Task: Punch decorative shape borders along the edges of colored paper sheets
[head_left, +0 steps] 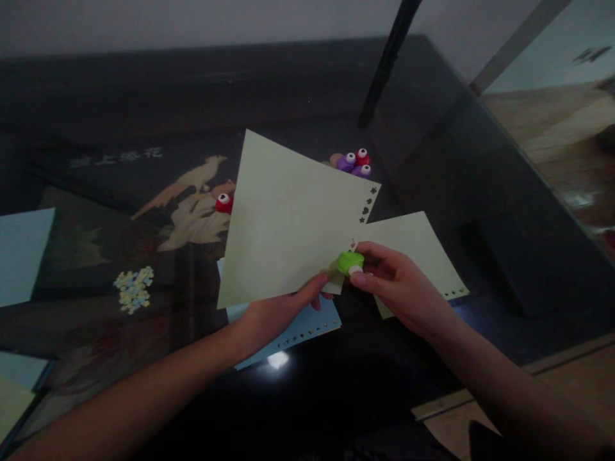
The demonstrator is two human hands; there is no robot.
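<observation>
My left hand (283, 310) pinches the lower edge of a pale yellow-green sheet of paper (288, 218) and holds it tilted above the dark glass table (144, 109). Small star and heart shapes are punched along the sheet's right edge. My right hand (398, 285) grips a small green paper punch (350, 262) at the sheet's lower right corner. A second yellow-green sheet (423, 246) with punched holes lies under my right hand. Beneath my left hand lies a light blue sheet (298, 330) with a punched border.
A red punch (223, 203) sits left of the held sheet. Behind it stand purple and red punches (354, 162). A heap of paper cut-outs (134, 288) lies at the left, near further sheets (22, 256). A black pole (389, 57) rises at the back.
</observation>
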